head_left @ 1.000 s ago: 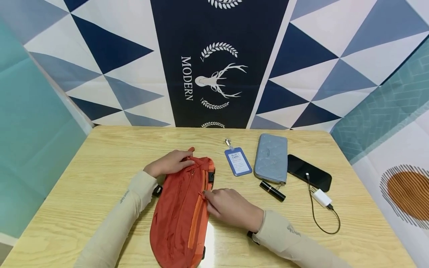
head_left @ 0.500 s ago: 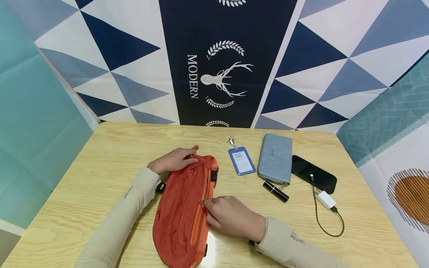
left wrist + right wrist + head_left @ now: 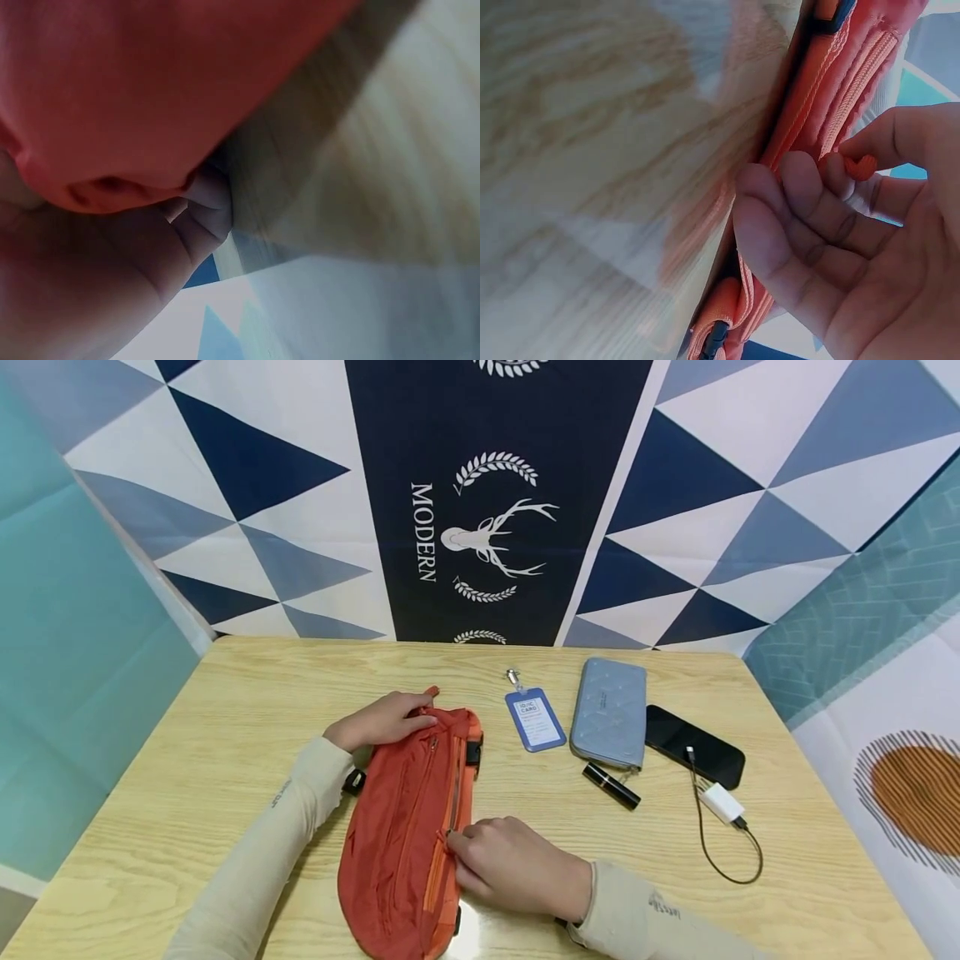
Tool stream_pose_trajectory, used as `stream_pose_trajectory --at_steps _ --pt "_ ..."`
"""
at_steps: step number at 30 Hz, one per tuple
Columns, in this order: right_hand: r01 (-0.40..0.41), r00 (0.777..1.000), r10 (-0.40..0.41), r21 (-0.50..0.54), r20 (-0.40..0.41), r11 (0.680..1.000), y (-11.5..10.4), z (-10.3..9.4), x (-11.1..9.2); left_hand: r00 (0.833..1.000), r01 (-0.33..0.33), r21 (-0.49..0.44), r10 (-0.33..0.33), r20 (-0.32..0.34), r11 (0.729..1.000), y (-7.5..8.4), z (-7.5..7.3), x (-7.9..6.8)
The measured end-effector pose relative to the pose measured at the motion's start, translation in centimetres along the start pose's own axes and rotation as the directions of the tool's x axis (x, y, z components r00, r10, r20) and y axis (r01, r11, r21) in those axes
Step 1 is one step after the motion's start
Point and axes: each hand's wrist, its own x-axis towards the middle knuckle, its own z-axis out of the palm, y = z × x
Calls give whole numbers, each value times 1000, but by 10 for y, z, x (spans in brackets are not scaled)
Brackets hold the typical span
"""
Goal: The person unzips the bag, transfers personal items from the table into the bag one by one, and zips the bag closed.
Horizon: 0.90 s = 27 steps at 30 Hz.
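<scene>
A red waist bag [image 3: 397, 827] with orange trim lies lengthwise on the wooden table. At its far end my left hand [image 3: 381, 720] grips the fabric, thumb on top; in the left wrist view, fingers [image 3: 206, 206] curl beneath the red cloth [image 3: 150, 90]. My right hand [image 3: 517, 864] is at the bag's right side, pinching an orange zipper pull [image 3: 862, 166] between thumb and index finger. Beyond the pull, a thin dark line runs along the zip; the nearer stretch is orange. The other right fingers [image 3: 761, 236] are bent beside the bag's edge.
Right of the bag lie a blue card holder [image 3: 536, 720], a grey-blue wallet [image 3: 609, 714], a black lipstick-like tube [image 3: 611, 786], a black phone [image 3: 693, 745] and a white charger [image 3: 722, 802] with a black cable [image 3: 701, 839]. A patterned backdrop [image 3: 300, 510] stands behind the table.
My right hand has drawn the zipper pull along the bag's right side, towards my body. My left hand keeps its hold on the far end. The view has shifted slightly.
</scene>
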Motion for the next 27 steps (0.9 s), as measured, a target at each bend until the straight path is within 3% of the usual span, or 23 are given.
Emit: stream_pose_trajectory --at_steps 14,27 --pt "100 989 -107 71 98 992 -19 7 -3 1000 -9 7 9 -3 1000 3 -1 -2" --pt "112 971 -138 141 194 984 -27 3 -6 1000 -16 5 16 0 1000 5 -3 -3"
